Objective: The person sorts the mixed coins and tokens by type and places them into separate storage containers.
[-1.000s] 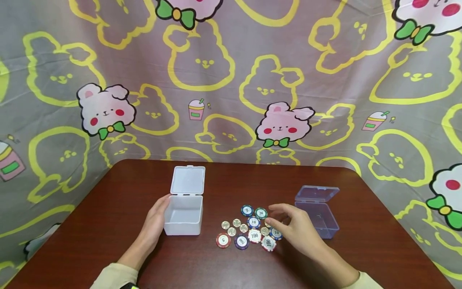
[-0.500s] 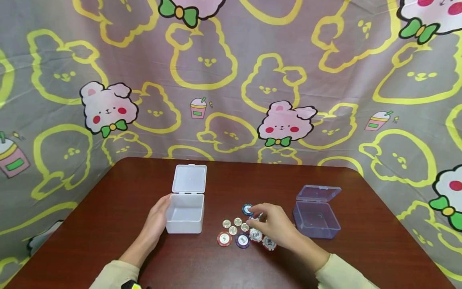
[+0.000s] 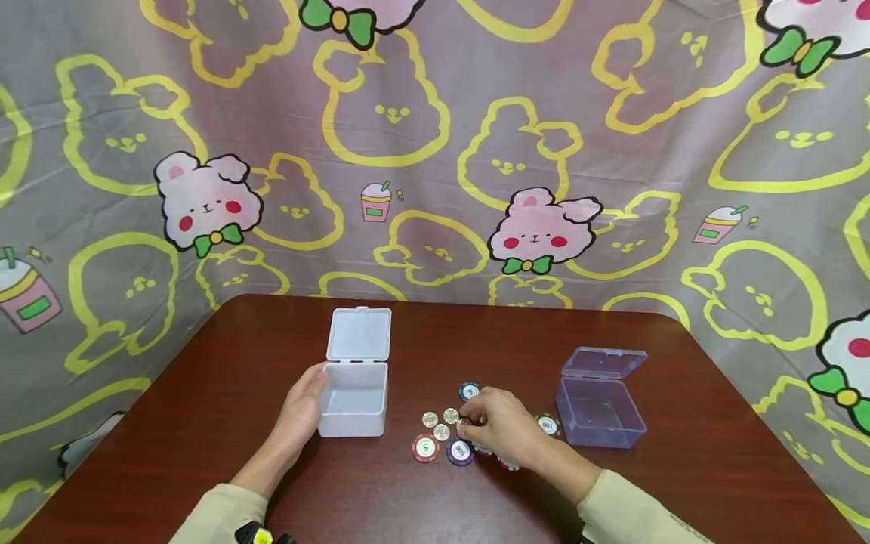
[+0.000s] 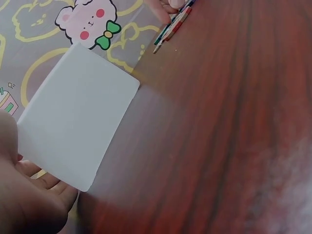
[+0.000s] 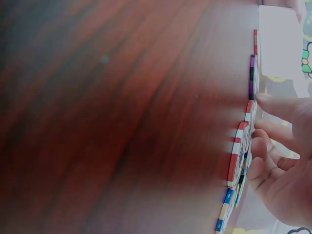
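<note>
Right hand (image 3: pixel 499 431), palm down, hangs low over the loose pieces on the dark wood table (image 3: pixel 421 340), its thumb and forefinger at a gold coin (image 3: pixel 463 428) on the left edge of the hand. From where I stand I cannot tell whether they have pinched it or only touch it; the right wrist view shows the fingertips down at the chips, the other fingers loosely bent. Left hand (image 3: pixel 302 404) holds the white plastic box (image 3: pixel 353 423) by its left side, lid up.

3 more gold coins (image 3: pixel 442 432) lie just left of the right hand. Near them are the red 5 chip (image 3: pixel 425 448) and the purple 500 chip (image 3: pixel 460 452); beyond is a blue-green chip (image 3: pixel 469 391). Another chip (image 3: pixel 547 425) sits just beside the violet plastic box (image 3: pixel 605 434), and the right hand covers part of the group.

I'd judge the step in hand to be picking out 1 small coin while the white box is steadied. Next, I'd say, the move calls for a fine fingertip grip on that thin edge, then a straight lift that leaves neighbouring pieces undisturbed.
</note>
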`<state>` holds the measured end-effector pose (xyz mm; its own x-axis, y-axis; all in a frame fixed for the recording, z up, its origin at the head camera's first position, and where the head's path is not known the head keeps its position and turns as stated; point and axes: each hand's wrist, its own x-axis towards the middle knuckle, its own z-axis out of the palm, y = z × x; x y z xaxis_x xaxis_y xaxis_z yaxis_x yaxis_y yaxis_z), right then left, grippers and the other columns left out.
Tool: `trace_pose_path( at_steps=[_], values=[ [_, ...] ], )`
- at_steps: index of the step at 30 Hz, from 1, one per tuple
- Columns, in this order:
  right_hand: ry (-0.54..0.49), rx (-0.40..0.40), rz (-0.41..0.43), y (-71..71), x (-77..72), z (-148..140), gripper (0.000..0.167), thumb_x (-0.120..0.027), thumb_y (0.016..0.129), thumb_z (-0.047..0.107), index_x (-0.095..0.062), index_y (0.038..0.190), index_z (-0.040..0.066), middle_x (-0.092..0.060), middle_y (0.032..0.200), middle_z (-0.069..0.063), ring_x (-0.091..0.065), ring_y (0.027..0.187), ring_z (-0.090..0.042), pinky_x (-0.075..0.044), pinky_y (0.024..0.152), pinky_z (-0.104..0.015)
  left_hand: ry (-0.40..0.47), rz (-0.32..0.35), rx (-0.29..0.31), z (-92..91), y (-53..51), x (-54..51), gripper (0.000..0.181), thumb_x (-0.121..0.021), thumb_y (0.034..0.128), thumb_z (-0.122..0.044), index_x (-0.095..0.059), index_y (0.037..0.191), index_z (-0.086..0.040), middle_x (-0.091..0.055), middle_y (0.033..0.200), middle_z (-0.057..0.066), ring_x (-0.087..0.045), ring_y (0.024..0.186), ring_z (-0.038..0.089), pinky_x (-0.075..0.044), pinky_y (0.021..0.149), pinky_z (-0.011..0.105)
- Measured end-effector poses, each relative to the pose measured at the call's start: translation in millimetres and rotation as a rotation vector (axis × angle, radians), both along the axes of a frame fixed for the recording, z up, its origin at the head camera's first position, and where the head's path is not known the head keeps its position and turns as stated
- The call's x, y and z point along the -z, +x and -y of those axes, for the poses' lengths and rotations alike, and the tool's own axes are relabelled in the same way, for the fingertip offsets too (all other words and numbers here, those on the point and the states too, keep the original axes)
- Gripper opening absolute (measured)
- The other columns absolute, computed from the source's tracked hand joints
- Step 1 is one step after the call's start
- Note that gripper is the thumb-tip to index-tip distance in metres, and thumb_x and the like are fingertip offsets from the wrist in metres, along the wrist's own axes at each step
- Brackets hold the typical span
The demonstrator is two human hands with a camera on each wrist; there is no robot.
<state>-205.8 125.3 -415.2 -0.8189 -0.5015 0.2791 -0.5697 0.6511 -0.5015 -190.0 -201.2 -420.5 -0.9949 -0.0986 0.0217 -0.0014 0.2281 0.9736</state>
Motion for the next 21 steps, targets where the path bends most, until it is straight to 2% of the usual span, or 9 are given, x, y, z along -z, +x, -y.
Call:
trace_pose_path(
  at_steps=[5, 12, 21],
  values=[
    [0.042, -0.01, -0.027, -0.7, -0.8, 0.7, 0.007, -0.083, 0.079, 0.015, -0.078, 0.084, 0.015, -0.058, 0.076, 0.006, -0.055, 0.071, -0.009, -0.045, 0.064, -0.028, -0.019, 0.001, -0.006, -0.1, -1.2, 1.4, 0.044, -0.026, 0.1115, -0.023, -0.042, 0.145, 0.001, -0.048, 0.138, 0.021, -0.045, 0.122, 0.031, -0.035, 0.103, 0.044],
    [0.079, -0.025, -0.041, -0.5, -4.0, 0.7, 0.008, -0.083, 0.079, 0.013, -0.078, 0.086, 0.012, -0.058, 0.076, 0.006, -0.054, 0.07, -0.009, -0.046, 0.063, -0.028, -0.029, -0.025, 0.008, 0.1, -2.1, 1.1, 0.045, -0.025, 0.1115, -0.022, -0.04, 0.145, 0.004, -0.042, 0.145, 0.025, -0.034, 0.134, 0.034, -0.022, 0.113, 0.05],
    [0.14, -0.066, -0.06, -2.0, -9.2, 0.1, 0.007, -0.083, 0.08, 0.011, -0.077, 0.083, 0.013, -0.057, 0.076, 0.005, -0.052, 0.07, -0.008, -0.045, 0.061, -0.026, -0.028, -0.021, 0.014, 0.3, -1.7, 1.0, 0.044, -0.025, 0.1115, -0.02, -0.041, 0.144, 0.004, -0.041, 0.146, 0.024, -0.033, 0.135, 0.033, -0.02, 0.115, 0.051]
  ],
)
